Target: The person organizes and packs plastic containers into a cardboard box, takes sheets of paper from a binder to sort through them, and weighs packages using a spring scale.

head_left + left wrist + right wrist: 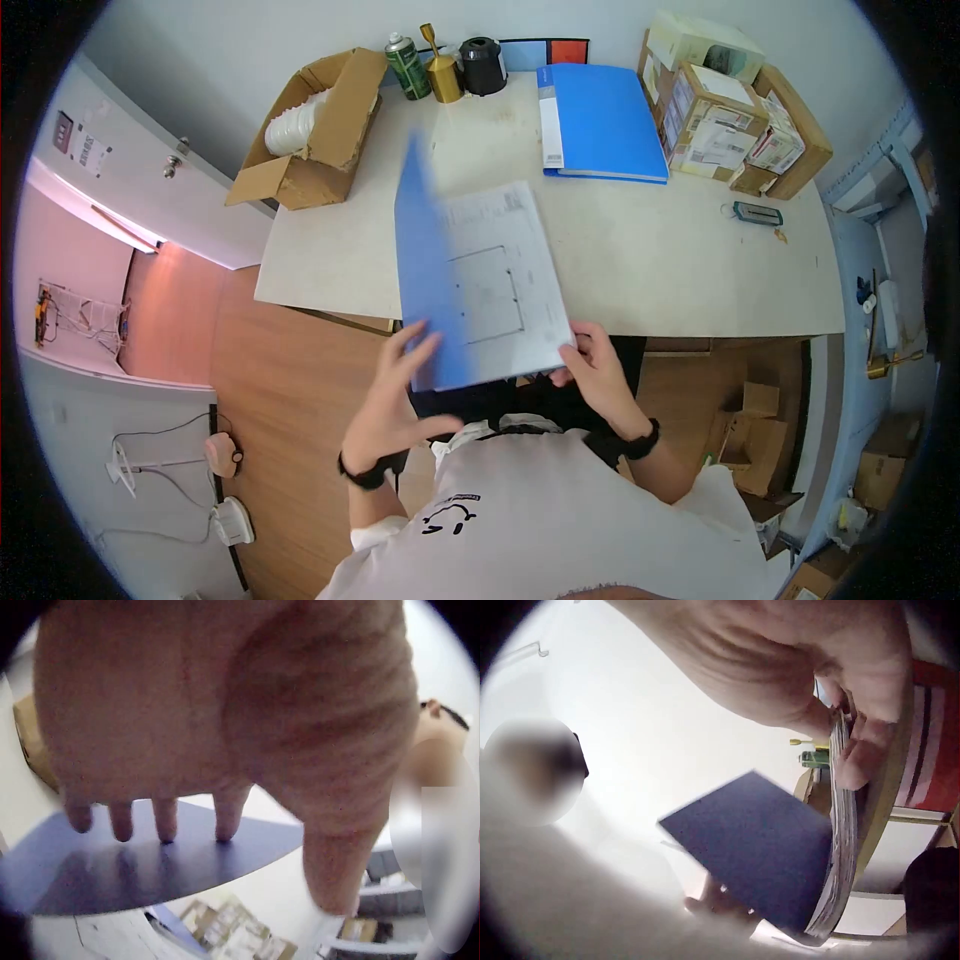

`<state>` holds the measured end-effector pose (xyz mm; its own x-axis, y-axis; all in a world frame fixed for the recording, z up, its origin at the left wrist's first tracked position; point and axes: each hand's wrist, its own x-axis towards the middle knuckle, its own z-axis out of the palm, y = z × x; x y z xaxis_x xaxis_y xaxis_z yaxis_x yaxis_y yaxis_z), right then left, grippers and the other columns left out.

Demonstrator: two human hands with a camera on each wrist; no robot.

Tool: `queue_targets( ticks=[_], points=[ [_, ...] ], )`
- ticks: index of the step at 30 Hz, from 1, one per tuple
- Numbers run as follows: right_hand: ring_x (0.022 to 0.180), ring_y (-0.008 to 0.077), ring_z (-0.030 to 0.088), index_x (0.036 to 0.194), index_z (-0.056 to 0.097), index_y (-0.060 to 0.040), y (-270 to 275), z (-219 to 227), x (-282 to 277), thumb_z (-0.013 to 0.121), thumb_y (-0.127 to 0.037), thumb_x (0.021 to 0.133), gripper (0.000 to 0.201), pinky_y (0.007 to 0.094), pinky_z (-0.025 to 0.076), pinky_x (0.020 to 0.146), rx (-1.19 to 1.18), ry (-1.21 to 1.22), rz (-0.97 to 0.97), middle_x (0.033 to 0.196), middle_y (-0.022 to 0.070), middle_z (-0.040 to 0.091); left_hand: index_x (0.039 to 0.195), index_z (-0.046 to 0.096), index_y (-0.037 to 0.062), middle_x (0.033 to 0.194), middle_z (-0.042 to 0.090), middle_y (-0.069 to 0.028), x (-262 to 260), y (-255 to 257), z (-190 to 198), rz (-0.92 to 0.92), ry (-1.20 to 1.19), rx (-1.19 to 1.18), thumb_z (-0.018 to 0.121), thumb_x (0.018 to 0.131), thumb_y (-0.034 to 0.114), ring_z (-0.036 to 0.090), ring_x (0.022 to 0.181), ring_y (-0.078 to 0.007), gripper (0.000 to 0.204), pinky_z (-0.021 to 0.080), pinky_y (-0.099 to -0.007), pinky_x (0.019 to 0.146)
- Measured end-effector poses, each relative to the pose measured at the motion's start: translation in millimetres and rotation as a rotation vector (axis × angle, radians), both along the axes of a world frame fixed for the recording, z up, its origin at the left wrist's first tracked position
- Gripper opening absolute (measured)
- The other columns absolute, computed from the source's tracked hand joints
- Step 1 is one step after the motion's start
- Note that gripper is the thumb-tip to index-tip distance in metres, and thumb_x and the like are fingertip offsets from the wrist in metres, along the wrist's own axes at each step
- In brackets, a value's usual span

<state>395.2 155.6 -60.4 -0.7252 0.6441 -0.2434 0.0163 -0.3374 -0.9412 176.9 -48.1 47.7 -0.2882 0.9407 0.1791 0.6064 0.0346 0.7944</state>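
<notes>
A blue folder with a raised front cover lies over the table's front edge, its spine side to the left. White sheets with a printed rectangular line drawing show inside. My left hand is at the cover's lower edge; in the left wrist view its straight fingertips touch the blue cover, with the thumb spread away. With thumb and fingers, my right hand pinches the lower right corner of the folder. The right wrist view shows the thick stack of page edges between them.
Another blue folder lies farther back on the white table. Cardboard boxes stand at the back right, beside a small dark teal tool. An open carton with a white roll and a green can are at the back left.
</notes>
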Motion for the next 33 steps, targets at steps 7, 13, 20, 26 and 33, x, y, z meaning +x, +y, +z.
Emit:
queue_targets(
  ticks=[7, 13, 20, 26, 33],
  points=[
    [0.093, 0.0208, 0.069, 0.15, 0.029, 0.0049, -6.0, 24.0, -28.8, 0.062, -0.008, 0.098, 0.063, 0.0335, 0.056, 0.082, 0.433, -0.055, 0.166, 0.117, 0.0191, 0.066, 0.149, 0.049, 0.0336, 0.163, 0.029, -0.0104, -34.1, 81.7, -43.6, -0.104, 0.495, -0.503, 0.081, 0.078, 0.01, 0.02, 0.152, -0.0447, 0.082, 0.018, -0.0725, 0.116],
    [0.089, 0.0205, 0.07, 0.136, 0.051, 0.0039, 21.2, 35.6, -6.1, 0.062, -0.013, 0.099, 0.042, 0.032, 0.055, 0.077, 0.526, -0.113, 0.259, 0.105, 0.016, 0.072, 0.147, 0.051, 0.0316, 0.165, 0.029, -0.0081, -96.8, 128.8, -48.1, -0.054, 0.481, -0.57, 0.07, 0.086, 0.003, 0.019, 0.153, -0.044, 0.07, 0.017, -0.0769, 0.113],
    [0.107, 0.0429, 0.059, 0.125, 0.056, 0.0026, 133.9, 44.7, -39.0, 0.07, -0.017, 0.089, 0.044, 0.05, 0.05, 0.093, 1.199, -0.26, 0.097, 0.116, 0.0267, 0.06, 0.145, 0.053, 0.0276, 0.164, 0.032, -0.0106, -154.0, 172.4, -65.6, 0.132, 0.462, -0.46, 0.059, 0.09, -0.002, 0.021, 0.152, -0.0456, 0.063, 0.013, -0.0783, 0.113],
    [0.138, 0.0435, 0.041, 0.145, 0.046, -0.0045, 245.1, 41.0, -104.1, 0.079, -0.025, 0.082, 0.074, 0.0533, 0.034, 0.114, 1.428, -0.749, -0.04, 0.15, 0.0249, 0.043, 0.145, 0.052, 0.0203, 0.156, 0.038, -0.0201, -118.6, 183.6, -89.2, 0.192, 0.683, -0.338, 0.063, 0.088, 0.005, 0.03, 0.146, -0.0491, 0.06, 0.022, -0.0745, 0.112],
    [0.143, 0.0407, 0.039, 0.149, 0.048, -0.0129, 291.8, 7.2, -112.9, 0.079, -0.042, 0.079, 0.082, 0.053, 0.032, 0.118, 1.362, -0.842, 0.136, 0.157, 0.0231, 0.039, 0.148, 0.046, 0.0143, 0.153, 0.039, -0.0253, -67.0, 217.4, -60.6, -0.322, 0.371, -0.11, 0.071, 0.086, 0.012, 0.036, 0.141, -0.0471, 0.066, 0.03, -0.0527, 0.118]
  ],
)
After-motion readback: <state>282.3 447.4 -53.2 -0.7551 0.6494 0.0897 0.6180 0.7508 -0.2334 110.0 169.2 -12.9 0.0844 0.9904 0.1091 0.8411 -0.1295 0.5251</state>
